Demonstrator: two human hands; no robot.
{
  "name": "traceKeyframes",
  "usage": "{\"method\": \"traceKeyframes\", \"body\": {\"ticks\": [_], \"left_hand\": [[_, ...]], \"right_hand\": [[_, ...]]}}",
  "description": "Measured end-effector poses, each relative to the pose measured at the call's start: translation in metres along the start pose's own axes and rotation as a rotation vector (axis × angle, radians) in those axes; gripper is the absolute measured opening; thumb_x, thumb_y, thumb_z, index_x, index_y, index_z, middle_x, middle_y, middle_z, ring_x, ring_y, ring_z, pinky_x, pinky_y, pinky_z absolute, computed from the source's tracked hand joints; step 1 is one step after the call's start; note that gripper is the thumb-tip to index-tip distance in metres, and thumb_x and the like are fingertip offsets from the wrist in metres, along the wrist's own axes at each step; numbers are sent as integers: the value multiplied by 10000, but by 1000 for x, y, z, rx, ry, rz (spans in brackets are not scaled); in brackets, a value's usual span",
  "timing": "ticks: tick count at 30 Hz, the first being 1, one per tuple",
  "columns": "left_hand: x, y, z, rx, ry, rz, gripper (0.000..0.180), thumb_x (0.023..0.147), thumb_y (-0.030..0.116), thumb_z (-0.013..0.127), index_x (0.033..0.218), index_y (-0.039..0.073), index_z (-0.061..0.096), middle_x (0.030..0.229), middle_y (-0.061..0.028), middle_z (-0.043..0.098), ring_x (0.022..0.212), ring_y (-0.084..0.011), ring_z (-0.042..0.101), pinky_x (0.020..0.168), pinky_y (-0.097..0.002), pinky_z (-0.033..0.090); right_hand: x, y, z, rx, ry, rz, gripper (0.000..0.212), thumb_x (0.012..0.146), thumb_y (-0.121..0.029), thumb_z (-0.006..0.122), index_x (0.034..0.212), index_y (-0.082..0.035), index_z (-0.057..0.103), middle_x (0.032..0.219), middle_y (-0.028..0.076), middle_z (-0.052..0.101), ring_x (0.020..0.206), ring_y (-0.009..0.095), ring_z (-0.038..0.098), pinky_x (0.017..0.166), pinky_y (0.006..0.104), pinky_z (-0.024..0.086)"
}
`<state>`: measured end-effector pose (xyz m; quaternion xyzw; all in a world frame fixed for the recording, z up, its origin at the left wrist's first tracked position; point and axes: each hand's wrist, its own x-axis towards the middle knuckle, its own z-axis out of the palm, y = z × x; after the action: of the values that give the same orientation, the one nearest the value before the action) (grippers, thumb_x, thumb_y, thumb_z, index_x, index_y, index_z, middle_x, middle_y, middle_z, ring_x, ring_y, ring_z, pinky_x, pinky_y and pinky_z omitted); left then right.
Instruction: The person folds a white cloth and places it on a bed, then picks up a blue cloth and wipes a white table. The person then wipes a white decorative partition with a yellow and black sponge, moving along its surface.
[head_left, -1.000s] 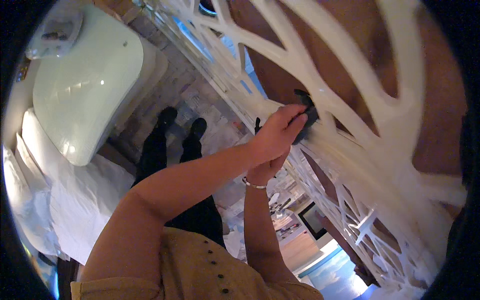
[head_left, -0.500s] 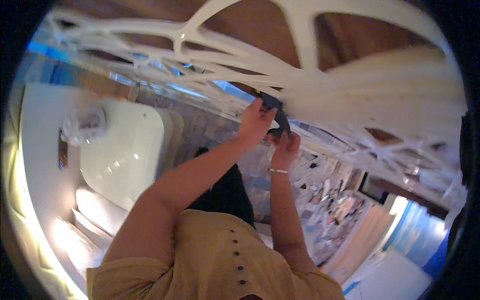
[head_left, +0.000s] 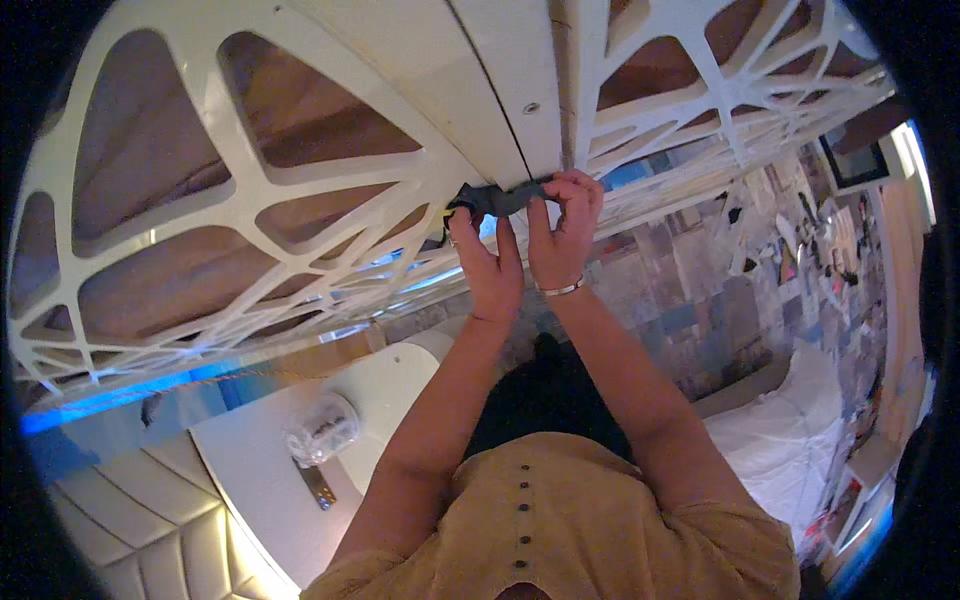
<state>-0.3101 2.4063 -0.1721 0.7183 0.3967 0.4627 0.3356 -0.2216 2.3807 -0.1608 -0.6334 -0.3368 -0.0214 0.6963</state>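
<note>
A dark grey, soft-looking strip [head_left: 515, 200] spans sideways between my two raised hands. It sits against the white post [head_left: 500, 90] between two lattice panels. My left hand [head_left: 487, 265] pinches the strip's left part, near a small yellow bit. My right hand [head_left: 563, 235], with a bracelet at the wrist, has its fingers closed on the right end. I cannot make out exactly what kind of strip it is. Part of it is hidden behind my fingers.
White openwork panels [head_left: 210, 170] rise in front, to the left and right. Below left stands a white table [head_left: 270, 480] with a clear round container [head_left: 323, 427] and a dark flat object [head_left: 316, 487]. White bedding [head_left: 785, 430] lies at lower right, by the patterned floor [head_left: 650, 290].
My view has turned, bringing the post and both panels into sight. The strip ran steeply downward between my hands and now lies sideways. Both hands still hold it.
</note>
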Motion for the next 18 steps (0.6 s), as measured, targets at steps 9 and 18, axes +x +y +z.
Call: {"method": "traceKeyframes", "body": {"ticks": [9, 18], "left_hand": [[0, 14, -16, 404, -83, 376, 509, 820, 128, 621, 1182, -104, 350, 1037, -290, 457, 925, -442, 446, 817, -484, 376], [8, 29, -7, 439, -203, 230, 420, 785, 117, 630, 1074, -74, 392, 958, -292, 477, 890, -450, 474, 755, -494, 388]], "right_hand": [[-14, 28, -5, 191, 172, 258, 242, 741, 83, 598, 929, -41, 509, 1050, 129, 477, 991, 245, 477, 738, 271, 485], [24, 2, -9, 25, 95, -104, 288, 687, 65, 600, 936, -54, 520, 1032, 144, 554, 1006, 325, 506, 866, 381, 422]]}}
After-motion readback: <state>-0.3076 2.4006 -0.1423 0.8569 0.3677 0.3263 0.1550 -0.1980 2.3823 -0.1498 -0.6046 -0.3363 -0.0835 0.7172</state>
